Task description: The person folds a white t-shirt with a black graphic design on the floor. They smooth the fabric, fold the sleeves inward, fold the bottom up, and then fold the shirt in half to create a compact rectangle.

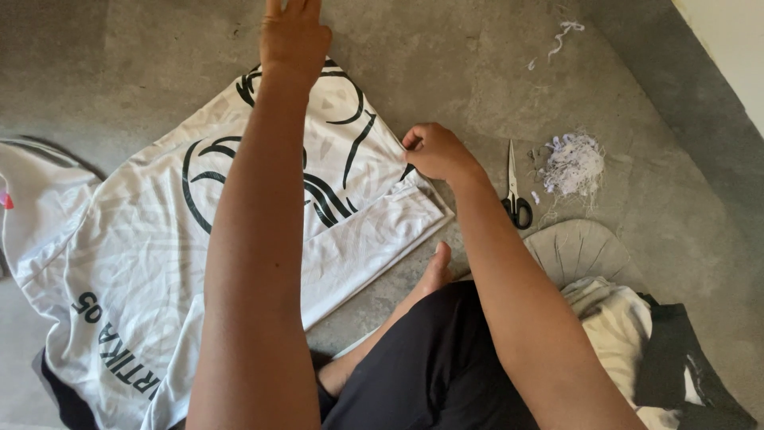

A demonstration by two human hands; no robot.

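A white shirt [151, 239] with black curved markings and lettering lies spread flat on the grey concrete floor. My left hand [294, 36] reaches far out over the shirt's top edge, fingers partly cut off by the frame's upper border, palm down on the fabric. My right hand [434, 151] pinches the shirt's right edge between thumb and fingers, near a folded sleeve [374, 231].
Black-handled scissors [513, 191] lie on the floor just right of my right hand. A pile of white thread scraps [573, 163] sits beyond them. My bent leg in black trousers [430, 358], a grey flat round object [585, 251], and bunched white and black cloth [637, 334] fill the lower right.
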